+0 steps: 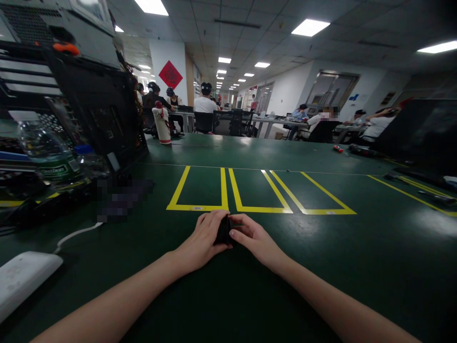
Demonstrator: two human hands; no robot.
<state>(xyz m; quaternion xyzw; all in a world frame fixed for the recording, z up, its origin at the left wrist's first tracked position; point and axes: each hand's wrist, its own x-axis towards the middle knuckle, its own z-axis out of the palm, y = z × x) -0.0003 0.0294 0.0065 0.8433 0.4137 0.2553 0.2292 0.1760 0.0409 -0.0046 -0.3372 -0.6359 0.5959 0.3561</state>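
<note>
A small black object (223,230) rests on or just above the green table (250,286), mostly covered by my fingers, so its kind does not show. My left hand (207,234) is wrapped round its left side, thumb low and fingers over the top. From the right, my right hand (255,238) meets the object with curled fingertips, the index finger and thumb at its side. Just beyond both hands, yellow tape (200,207) marks several outlined areas on the tabletop.
Left stand an open computer case (96,109), a clear water bottle (50,157) and a white power strip (28,276) with its cable. A cream bottle (162,125) stands farther back. Tools (435,196) lie at the right near a black panel (421,138). People sit at desks beyond.
</note>
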